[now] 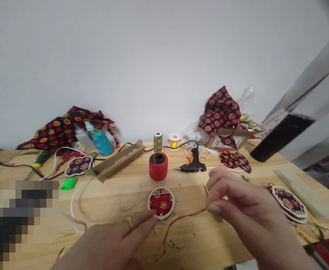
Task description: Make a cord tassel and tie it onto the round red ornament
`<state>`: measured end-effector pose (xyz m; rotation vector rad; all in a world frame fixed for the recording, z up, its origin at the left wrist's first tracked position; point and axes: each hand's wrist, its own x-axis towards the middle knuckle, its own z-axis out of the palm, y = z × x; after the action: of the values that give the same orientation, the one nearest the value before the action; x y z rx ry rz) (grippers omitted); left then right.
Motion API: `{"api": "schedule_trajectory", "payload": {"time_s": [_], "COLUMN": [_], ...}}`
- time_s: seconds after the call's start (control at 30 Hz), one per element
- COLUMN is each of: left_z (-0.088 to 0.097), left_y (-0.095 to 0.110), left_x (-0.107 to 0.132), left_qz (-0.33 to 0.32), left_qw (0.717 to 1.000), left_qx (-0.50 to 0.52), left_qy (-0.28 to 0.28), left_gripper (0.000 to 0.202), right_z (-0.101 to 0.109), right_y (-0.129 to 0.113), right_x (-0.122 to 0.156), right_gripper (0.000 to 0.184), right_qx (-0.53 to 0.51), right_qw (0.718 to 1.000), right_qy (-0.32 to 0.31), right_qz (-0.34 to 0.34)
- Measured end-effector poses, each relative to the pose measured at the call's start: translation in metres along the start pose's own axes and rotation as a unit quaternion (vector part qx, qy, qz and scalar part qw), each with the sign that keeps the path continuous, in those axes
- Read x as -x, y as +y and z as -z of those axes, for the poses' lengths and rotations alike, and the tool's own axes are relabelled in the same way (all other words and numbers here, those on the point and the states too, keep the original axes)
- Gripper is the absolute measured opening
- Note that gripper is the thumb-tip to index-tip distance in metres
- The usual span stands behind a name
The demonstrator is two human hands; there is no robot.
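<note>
A round ornament (162,205) with a pale fretwork frame and dark red patterned fabric lies flat on the wooden table. My left hand (105,240) reaches in from the lower left, fingers stretched out, the fingertips at the ornament's lower left edge. Between thumb and fingertips, my right hand (237,210) pinches a thin reddish cord (182,215), which trails left and bends down toward the table's front. Partly hidden behind that hand is a green tassel (216,216) with yellow strands at its top.
Behind the ornament stand a red thread spool (158,170), an olive spool (158,142) and a black glue gun (192,165). An open narrow box (119,161) and a teal thread cone (102,143) are left. Framed ornaments (289,204) and a black cylinder (281,137) lie right.
</note>
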<state>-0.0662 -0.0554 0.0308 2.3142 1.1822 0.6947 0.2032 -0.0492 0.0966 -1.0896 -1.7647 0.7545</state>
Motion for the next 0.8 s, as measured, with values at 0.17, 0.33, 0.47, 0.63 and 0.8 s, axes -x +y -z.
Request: {"api": "schedule_trajectory", "payload": {"time_s": [0.17, 0.33, 0.47, 0.63, 0.8], "left_z": [0.022, 0.005, -0.011, -0.018, -0.022], "left_y": [0.031, 0.056, 0.058, 0.058, 0.052], "left_x": [-0.023, -0.046, -0.059, -0.064, -0.061], "left_qz": [-0.030, 0.017, 0.158, 0.199, 0.212], "left_qw": [0.974, 0.970, 0.925, 0.875, 0.890], "left_qx": [-0.054, 0.118, 0.339, 0.441, 0.403], "left_qy": [0.218, 0.210, 0.065, 0.005, 0.009], "left_gripper": [0.041, 0.033, 0.026, 0.013, 0.018], "right_z": [-0.018, -0.027, -0.030, -0.033, -0.036], "right_y": [0.008, 0.005, 0.006, 0.011, 0.017], "right_x": [-0.010, -0.011, -0.011, -0.013, -0.013], "right_gripper": [0.019, 0.018, 0.020, 0.020, 0.020], "right_qx": [0.016, -0.002, -0.020, -0.012, -0.015], "right_qw": [1.000, 1.000, 1.000, 1.000, 0.999], "right_qy": [-0.021, -0.028, -0.004, 0.015, 0.031], "right_qz": [0.000, -0.003, -0.001, 0.000, -0.001]}}
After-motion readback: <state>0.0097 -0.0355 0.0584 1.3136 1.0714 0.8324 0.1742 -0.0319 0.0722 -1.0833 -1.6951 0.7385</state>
